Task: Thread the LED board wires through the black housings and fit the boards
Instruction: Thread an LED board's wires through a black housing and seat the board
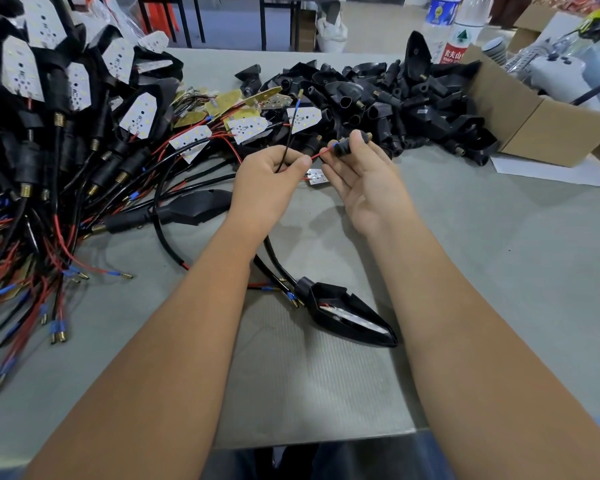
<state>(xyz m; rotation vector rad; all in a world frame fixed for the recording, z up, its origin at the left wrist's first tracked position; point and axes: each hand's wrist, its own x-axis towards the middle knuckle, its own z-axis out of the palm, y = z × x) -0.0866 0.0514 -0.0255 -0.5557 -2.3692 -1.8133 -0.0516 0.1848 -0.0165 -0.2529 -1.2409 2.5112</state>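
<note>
My left hand pinches a red wire and a black wire that rises from its fingers. The red wire's blue tip meets the mouth of a small black housing, which my right hand grips between thumb and fingers above the table. A small white LED board hangs on those wires between my hands. In front of me on the grey table lies a pointed black housing with a board and wires in it.
A heap of wired housings and white boards fills the left side. Loose LED boards lie behind my hands, and a pile of black housings beyond them. A cardboard box and bottles stand at the back right.
</note>
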